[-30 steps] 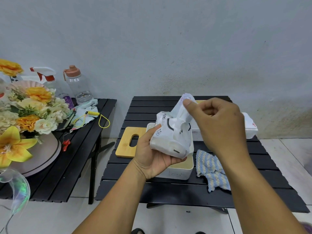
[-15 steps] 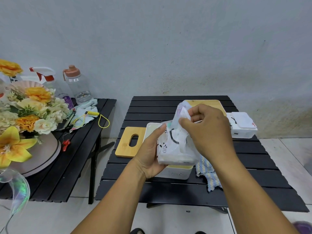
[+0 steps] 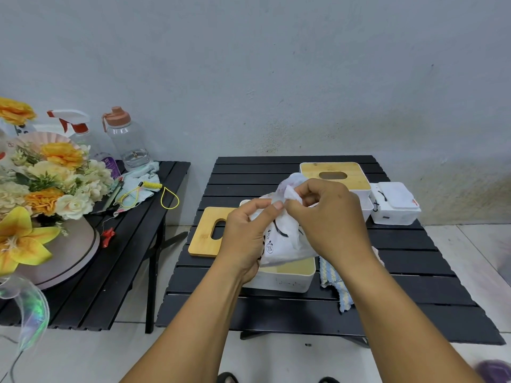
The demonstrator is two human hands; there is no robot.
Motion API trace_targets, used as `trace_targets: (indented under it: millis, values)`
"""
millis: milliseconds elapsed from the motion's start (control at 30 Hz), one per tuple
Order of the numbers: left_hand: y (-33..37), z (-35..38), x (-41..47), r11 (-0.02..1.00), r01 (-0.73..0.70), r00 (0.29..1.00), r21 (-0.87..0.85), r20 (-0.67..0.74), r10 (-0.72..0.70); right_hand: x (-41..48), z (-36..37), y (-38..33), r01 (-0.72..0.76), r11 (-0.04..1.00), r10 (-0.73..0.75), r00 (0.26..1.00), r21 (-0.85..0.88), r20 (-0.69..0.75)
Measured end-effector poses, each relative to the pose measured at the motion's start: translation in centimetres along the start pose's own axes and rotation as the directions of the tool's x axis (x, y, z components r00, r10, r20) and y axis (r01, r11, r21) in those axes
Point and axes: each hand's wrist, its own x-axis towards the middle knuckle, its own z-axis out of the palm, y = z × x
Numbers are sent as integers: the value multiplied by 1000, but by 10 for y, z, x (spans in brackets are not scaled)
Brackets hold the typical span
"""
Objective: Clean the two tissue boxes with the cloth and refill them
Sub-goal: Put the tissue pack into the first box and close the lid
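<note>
A white tissue pack (image 3: 279, 241) in its plastic wrapper hangs over an open white tissue box (image 3: 282, 280) on the black slatted table (image 3: 414, 277). My left hand (image 3: 246, 239) grips the pack's left side and pinches its top. My right hand (image 3: 329, 219) pinches the wrapper's top end beside it. The box's bamboo lid (image 3: 206, 233) lies flat to the left. A second tissue box (image 3: 336, 178) with its bamboo lid on stands behind my hands. A blue and yellow striped cloth (image 3: 333, 280) lies to the right of the open box, partly under my right forearm.
Another white tissue pack (image 3: 394, 203) sits at the table's far right. A second black table (image 3: 110, 258) to the left carries artificial flowers (image 3: 41, 183), a spray bottle (image 3: 77, 128), a clear water bottle (image 3: 127, 139) and a yellow cord (image 3: 154, 192).
Both hands lowered the pack toward the open box and turned it more upright. My right hand came down and my left thumb rose to meet it at the wrapper's top.
</note>
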Motion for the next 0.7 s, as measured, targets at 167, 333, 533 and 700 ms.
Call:
trace_targets:
  millis: [167, 333, 533, 700]
  values:
    - [2, 2, 0, 1000, -5, 998, 14, -55, 6, -2, 3, 1, 29, 1000, -29, 999, -5, 19]
    - [6, -1, -2, 999, 41, 996, 4, -84, -41, -3, 2, -1, 33, 999, -34, 999, 25, 42]
    - [7, 1, -4, 1000, 18, 999, 23, -46, -17, -1, -2, -1, -13, 997, 8, 998, 73, 57]
    - [6, -1, -3, 999, -30, 999, 25, -30, 30, 1, -9, 0, -41, 995, 31, 994, 87, 105]
